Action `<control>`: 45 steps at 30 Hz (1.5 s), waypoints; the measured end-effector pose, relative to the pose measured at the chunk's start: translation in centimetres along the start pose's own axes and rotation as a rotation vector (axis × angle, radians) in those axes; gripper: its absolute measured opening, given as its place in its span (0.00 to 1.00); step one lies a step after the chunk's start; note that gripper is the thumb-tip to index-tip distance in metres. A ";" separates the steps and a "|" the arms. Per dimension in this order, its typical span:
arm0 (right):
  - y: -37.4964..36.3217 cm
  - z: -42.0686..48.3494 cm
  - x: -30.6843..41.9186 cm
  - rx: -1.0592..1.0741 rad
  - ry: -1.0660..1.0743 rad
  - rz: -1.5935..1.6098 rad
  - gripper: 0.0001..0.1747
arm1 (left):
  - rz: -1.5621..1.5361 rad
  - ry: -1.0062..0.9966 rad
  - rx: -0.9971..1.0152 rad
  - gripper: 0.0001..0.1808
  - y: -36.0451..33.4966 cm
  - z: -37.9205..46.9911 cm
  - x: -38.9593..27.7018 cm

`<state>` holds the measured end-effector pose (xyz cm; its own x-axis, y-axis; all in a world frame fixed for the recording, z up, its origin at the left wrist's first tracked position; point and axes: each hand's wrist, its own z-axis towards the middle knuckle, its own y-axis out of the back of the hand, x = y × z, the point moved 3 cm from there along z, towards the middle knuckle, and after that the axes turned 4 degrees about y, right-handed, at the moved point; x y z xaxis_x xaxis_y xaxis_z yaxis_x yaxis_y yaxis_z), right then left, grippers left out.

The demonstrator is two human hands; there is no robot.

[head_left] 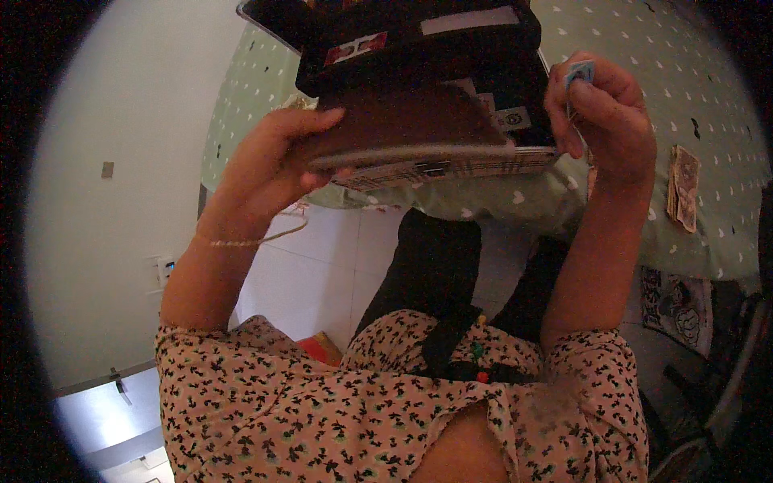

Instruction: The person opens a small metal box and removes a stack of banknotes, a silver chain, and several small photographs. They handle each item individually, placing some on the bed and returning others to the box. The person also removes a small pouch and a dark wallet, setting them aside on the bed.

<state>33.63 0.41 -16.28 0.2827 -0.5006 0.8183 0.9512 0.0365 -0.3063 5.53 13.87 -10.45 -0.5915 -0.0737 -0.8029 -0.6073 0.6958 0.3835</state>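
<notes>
My left hand (284, 151) grips the near left corner of a dark brown panel (404, 121), which lies tilted at the front of an open case with a dark interior (513, 72). Its front side bears a plaid pattern and a small metal clasp (432, 168). Small cards or papers (512, 119) stick out beside the panel. My right hand (604, 115), to the right of the case, pinches a small light-blue item (580, 71) between thumb and fingers; its kind is unclear. On the dark raised part are a photo-like card (356, 49) and a pale strip (470, 21).
A green patterned cloth (652, 78) covers the surface under the case. A stack of banknotes (683, 188) lies on it at the right. Below right are a printed bag (679, 308) and a chair-like frame (724, 410). A pale wall (121, 229) stands at the left.
</notes>
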 end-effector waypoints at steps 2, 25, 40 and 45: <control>0.1 -0.6 0.3 -0.016 -0.015 -0.032 0.11 | 0.048 0.005 -0.040 0.23 2.3 -1.2 1.1; 2.7 -4.6 0.8 -0.161 0.059 -0.010 0.11 | -1.014 -0.112 -0.439 0.14 12.3 3.5 17.4; 5.2 -5.8 1.5 -0.286 0.016 -0.184 0.08 | -0.501 -0.332 -0.856 0.12 9.6 6.5 12.2; 5.9 -5.5 1.5 -0.201 0.050 -0.122 0.09 | 0.977 -0.709 -1.384 0.10 9.0 5.4 9.9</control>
<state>38.96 -4.90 -19.54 0.1558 -0.5327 0.8318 0.9330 -0.1971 -0.3010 -2.92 23.31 -17.36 -0.8747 0.4836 0.0335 -0.3918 -0.7459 0.5386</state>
